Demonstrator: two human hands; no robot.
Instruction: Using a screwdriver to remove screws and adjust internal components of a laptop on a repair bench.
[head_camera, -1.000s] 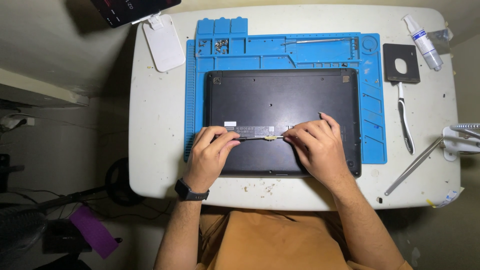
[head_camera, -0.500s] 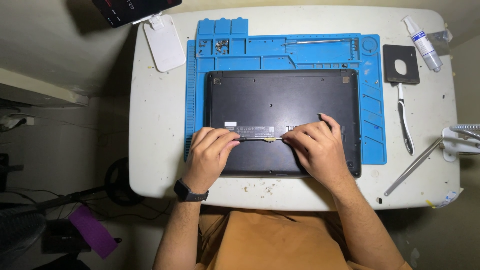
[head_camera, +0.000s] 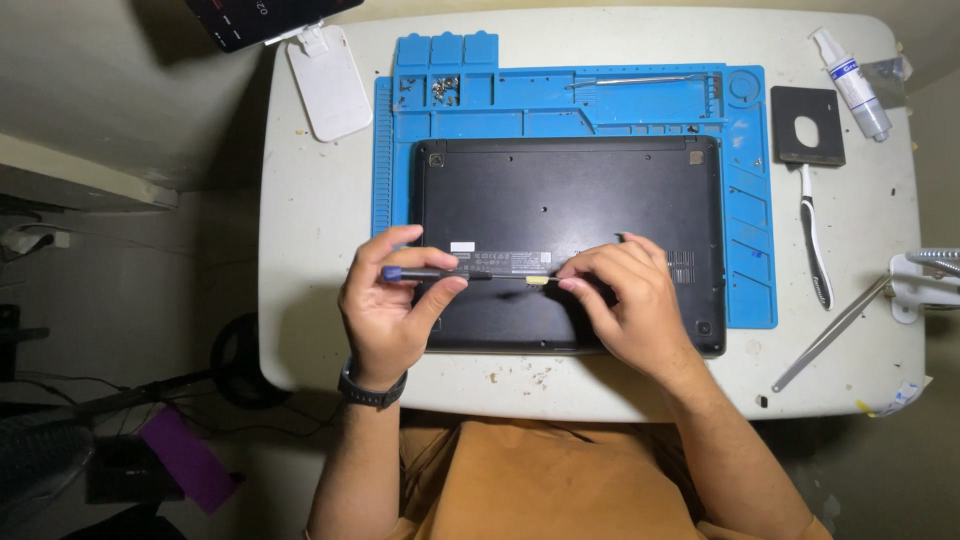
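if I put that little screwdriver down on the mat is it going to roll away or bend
The screwdriver, held level between the left hand and right hand, looks thin and round, so it would probably roll. The blue mat has raised ridges that might stop it. Its straight shaft suggests it is stiff, and likely light.

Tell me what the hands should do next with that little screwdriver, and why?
Probably tilt the screwdriver upright and set its tip on a screw of the laptop. Right now it lies level above the black underside: the left hand grips the handle, the right hand pinches the tip end by a small yellowish piece. Loose screws already sit in the blue mat tray.
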